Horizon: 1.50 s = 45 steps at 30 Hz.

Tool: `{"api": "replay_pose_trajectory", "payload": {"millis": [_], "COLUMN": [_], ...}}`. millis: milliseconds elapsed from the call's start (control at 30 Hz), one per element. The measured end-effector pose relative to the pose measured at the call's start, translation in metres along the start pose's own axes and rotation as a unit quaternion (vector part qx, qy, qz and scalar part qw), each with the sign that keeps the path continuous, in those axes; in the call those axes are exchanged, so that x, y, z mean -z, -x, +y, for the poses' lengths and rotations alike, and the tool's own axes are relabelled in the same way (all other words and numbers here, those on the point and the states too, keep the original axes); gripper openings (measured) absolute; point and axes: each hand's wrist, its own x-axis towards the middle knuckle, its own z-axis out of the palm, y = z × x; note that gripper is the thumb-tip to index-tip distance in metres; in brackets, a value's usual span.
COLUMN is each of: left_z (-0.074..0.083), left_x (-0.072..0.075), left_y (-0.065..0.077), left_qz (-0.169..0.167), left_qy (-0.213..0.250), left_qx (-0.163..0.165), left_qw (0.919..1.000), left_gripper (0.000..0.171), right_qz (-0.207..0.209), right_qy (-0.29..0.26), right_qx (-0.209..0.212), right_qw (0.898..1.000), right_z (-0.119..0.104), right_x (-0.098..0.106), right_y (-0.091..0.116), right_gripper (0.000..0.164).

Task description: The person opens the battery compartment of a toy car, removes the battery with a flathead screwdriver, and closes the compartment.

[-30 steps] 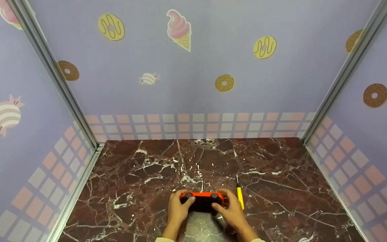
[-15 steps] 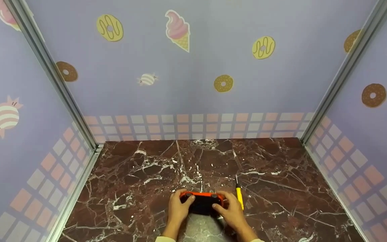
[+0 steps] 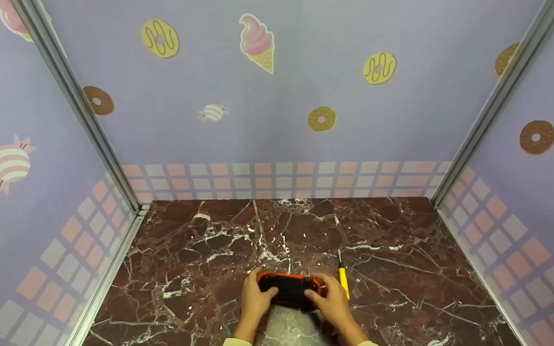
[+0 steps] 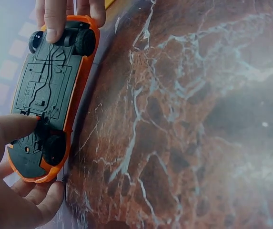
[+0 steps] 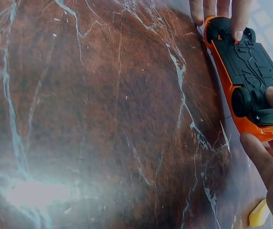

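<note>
An orange toy car (image 3: 290,288) is held between both hands near the front of the table, its black underside (image 4: 43,86) turned toward me. Gripping one end is my left hand (image 3: 256,299), its thumb pressed on the underside and its fingers around the body. My right hand (image 3: 331,299) grips the other end the same way, thumb on the black base. Black wheels (image 5: 241,101) show at the car's corners in both wrist views. The car's top faces away and is hidden. Just right of my right hand lies a screwdriver (image 3: 344,281) with a yellow handle.
The table (image 3: 185,269) has a dark red marbled surface with white veins. Lilac walls (image 3: 282,96) printed with sweets enclose it at the back and both sides, with metal rails (image 3: 491,101) along the corners.
The car has tilted in my hands, so its underside now faces me more fully and the wheels show less from above. Both hands stay in nearly the same place.
</note>
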Motion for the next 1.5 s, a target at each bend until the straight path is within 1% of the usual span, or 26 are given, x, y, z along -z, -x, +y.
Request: {"api": "replay_pose_trajectory", "payload": {"millis": [100,333,567,733,1033,1200,1367,1467,1500], "left_z": [-0.001,0.001,0.005,0.006,0.012,0.013,0.014,0.015,0.015], "left_x": [-0.001,-0.002,-0.004,-0.005,-0.008,-0.011,-0.013,-0.014,-0.014], "left_y": [0.001,0.002,0.003,0.004,0.007,0.008,0.010,0.011,0.011], "left_qz": [0.002,0.006,-0.002,-0.005,-0.021,-0.030,-0.028,-0.026,-0.027], "left_qy": [-0.002,-0.011,-0.011,-0.011,-0.036,-0.045,-0.030,-0.023,-0.022], "left_qx": [0.012,0.013,0.035,0.035,0.051,0.040,0.022,0.018,0.021], "left_qw": [0.9999,0.9998,0.9993,0.9993,0.9978,0.9977,0.9989,0.9992,0.9992], "left_gripper": [0.072,0.076,0.083,0.084,0.090,0.087,0.086,0.087,0.087], "right_qz": [-0.001,-0.011,-0.008,-0.014,-0.017,-0.036,-0.048,-0.048,-0.048], "right_qy": [0.004,-0.008,-0.001,-0.015,-0.049,-0.081,-0.114,-0.118,-0.119], "right_qx": [-0.009,-0.026,-0.042,-0.051,-0.058,-0.081,-0.103,-0.105,-0.103], "right_qw": [1.000,1.000,0.999,0.998,0.997,0.993,0.987,0.986,0.986], "right_z": [0.000,0.000,-0.003,-0.003,-0.005,-0.007,-0.008,-0.007,-0.007], "right_x": [0.000,0.001,0.002,0.002,-0.002,-0.003,-0.004,-0.005,-0.005], "right_y": [0.000,0.001,0.001,0.002,0.006,0.008,0.010,0.010,0.011], "right_gripper": [0.043,0.043,0.037,0.038,0.042,0.041,0.042,0.043,0.044]}}
